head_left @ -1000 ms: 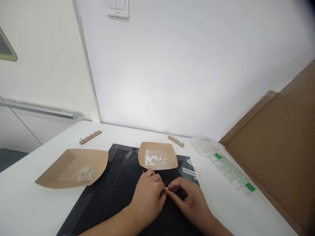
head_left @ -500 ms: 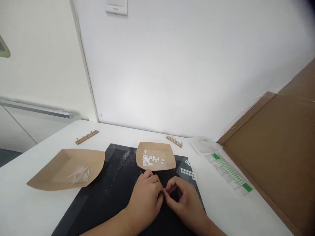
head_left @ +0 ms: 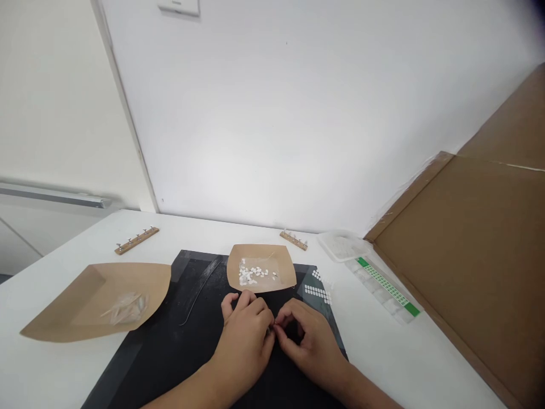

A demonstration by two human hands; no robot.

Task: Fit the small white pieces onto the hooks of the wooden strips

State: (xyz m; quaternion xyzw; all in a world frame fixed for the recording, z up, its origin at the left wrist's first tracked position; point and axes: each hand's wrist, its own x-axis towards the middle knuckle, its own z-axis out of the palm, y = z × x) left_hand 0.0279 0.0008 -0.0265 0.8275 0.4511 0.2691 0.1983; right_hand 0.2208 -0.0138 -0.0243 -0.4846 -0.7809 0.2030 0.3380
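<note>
Over the black mat (head_left: 200, 346) my left hand (head_left: 247, 338) is closed, thumb and forefinger pressed together at its right side, with one outer finger lifted away on the left. My right hand (head_left: 309, 338) pinches thumb against forefinger, its tips touching or almost touching those of the left. Whatever lies between the fingertips is too small and covered to name. Just beyond the hands stands a small brown paper tray (head_left: 261, 250) holding loose white pieces (head_left: 251, 275) and a clear bag. Round white stickers (head_left: 317, 292) lie on the mat's right side.
To the left, a larger paper tray (head_left: 76, 307) holds a clear plastic bag (head_left: 128, 308). A thin dark strip (head_left: 200, 292) lies on the mat. Two wooden strips with metal pegs (head_left: 136, 241) (head_left: 293, 240) stand farther back. At right are a green-labelled plastic case (head_left: 383, 284) and a cardboard panel (head_left: 468, 244).
The camera view has turned slightly, so the scene sits farther left. One outer finger of my left hand has spread outward. A tiny pale speck at my right fingertips no longer shows.
</note>
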